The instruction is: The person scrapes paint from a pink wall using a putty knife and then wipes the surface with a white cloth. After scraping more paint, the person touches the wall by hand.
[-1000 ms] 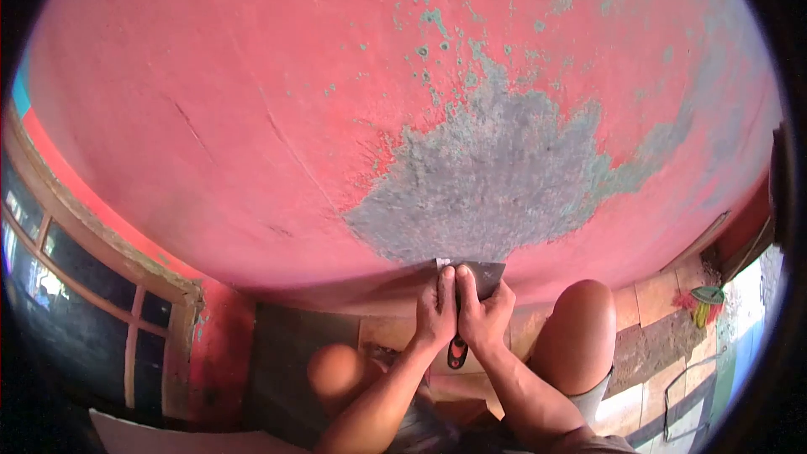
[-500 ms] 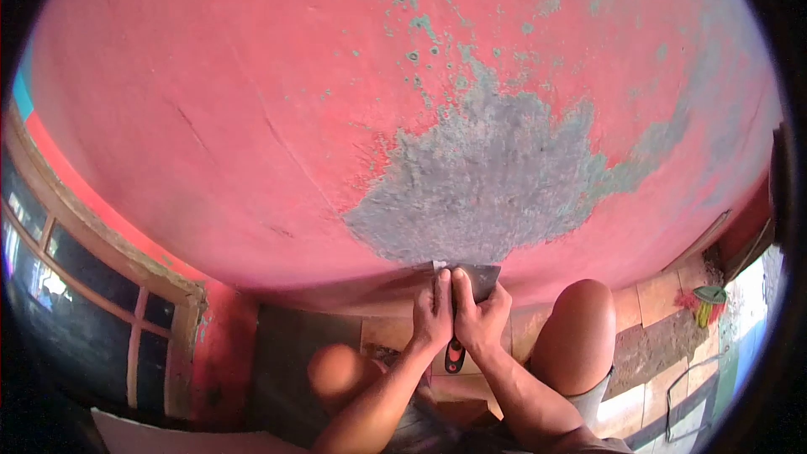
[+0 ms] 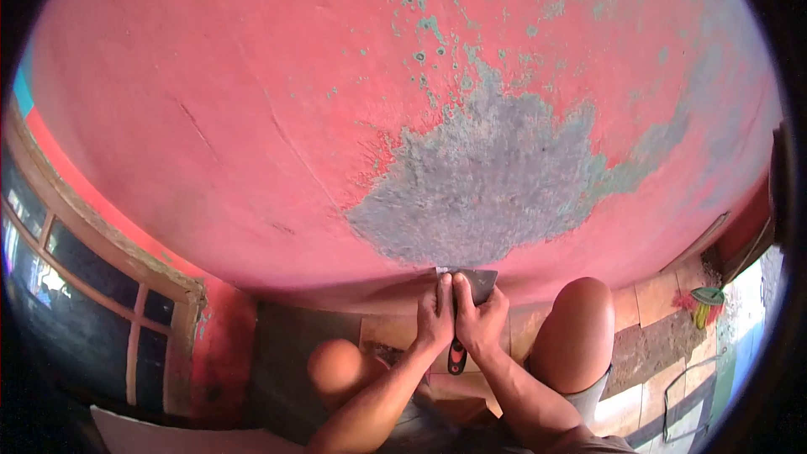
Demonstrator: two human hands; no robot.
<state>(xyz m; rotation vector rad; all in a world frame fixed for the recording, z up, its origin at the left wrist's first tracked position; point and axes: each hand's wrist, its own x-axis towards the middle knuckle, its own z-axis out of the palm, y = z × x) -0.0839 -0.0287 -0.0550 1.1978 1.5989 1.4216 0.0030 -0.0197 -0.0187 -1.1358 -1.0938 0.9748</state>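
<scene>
Between my two hands is a wide scraper (image 3: 481, 284) with a dark metal blade and a black and red handle. Its blade edge points at the pink wall (image 3: 210, 143), just under a large bare grey patch (image 3: 487, 181) with ragged, flaking borders. My left hand (image 3: 435, 317) is closed on the left side of the tool, thumb stretched up along the blade. Pressed beside it, my right hand (image 3: 482, 319) grips the right side with its thumb also on the blade. The handle's end sticks out below both palms.
My bent knees (image 3: 580, 336) flank my arms, close to the wall. To the left is a wood-framed window (image 3: 134, 311). A broom (image 3: 704, 304) with red and green bristles lies at the right on the tiled floor (image 3: 656, 298). Greenish specks dot the upper wall.
Both hands and the scraper have shifted down very slightly, with the grip unchanged. The view has moved by a small amount.
</scene>
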